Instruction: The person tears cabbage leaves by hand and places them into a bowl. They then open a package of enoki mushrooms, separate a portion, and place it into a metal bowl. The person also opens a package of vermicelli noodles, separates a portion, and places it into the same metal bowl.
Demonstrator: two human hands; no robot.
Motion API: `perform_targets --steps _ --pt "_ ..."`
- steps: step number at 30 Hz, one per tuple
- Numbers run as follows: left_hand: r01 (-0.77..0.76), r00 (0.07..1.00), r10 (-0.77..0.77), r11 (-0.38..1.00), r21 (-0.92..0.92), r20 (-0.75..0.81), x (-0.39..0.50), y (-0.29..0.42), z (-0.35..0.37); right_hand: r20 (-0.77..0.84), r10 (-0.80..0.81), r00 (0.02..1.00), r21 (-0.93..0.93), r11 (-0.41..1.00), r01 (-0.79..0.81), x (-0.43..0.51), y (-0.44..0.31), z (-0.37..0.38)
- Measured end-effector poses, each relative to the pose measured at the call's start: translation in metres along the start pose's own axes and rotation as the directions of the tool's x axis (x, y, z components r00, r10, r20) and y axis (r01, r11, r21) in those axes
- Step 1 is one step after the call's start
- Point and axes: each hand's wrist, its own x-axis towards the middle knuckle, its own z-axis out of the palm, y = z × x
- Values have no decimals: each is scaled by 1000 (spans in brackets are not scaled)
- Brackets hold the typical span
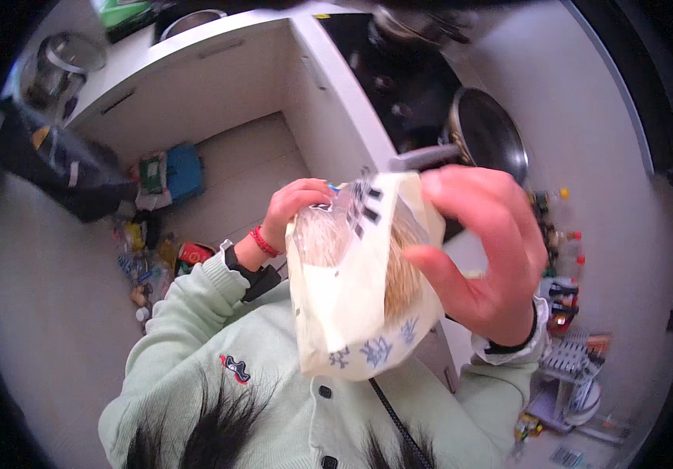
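Observation:
A cream and clear plastic bag of dry noodles (336, 305) is held up in front of my chest. Bundles of thin, pale noodles show through its clear windows, and the bag bears dark printed writing. My left hand (300, 205) grips its upper left edge, the fingers partly hidden behind it. Around the right side curves my right hand (497, 246), with the thumb over the front face and the index fingertip at the upper right corner. The fingertips farther back are hidden.
Beyond the bag stand a white counter (336, 64) and a black cooktop (401, 82). A frying pan (489, 132) points its handle toward my right hand. Several bottles (562, 234) line the right. A dark bag (60, 158) and loose packaging (154, 258) lie at left.

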Motion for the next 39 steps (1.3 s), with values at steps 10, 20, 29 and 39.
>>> perform_targets --steps 10,20,29,39 --pt "602 644 -620 772 -203 -447 -88 20 -183 490 -448 748 199 892 405 133 -63 111" --pt "663 492 -493 746 -57 -718 -135 -13 -252 578 -621 530 392 781 487 232 -64 231" --pt "-60 256 -780 577 -814 -571 -67 -79 -326 363 -623 693 286 782 553 323 26 291" --pt "-273 458 -668 523 -808 -587 55 -164 -397 589 -470 657 614 789 13 427 202 444"
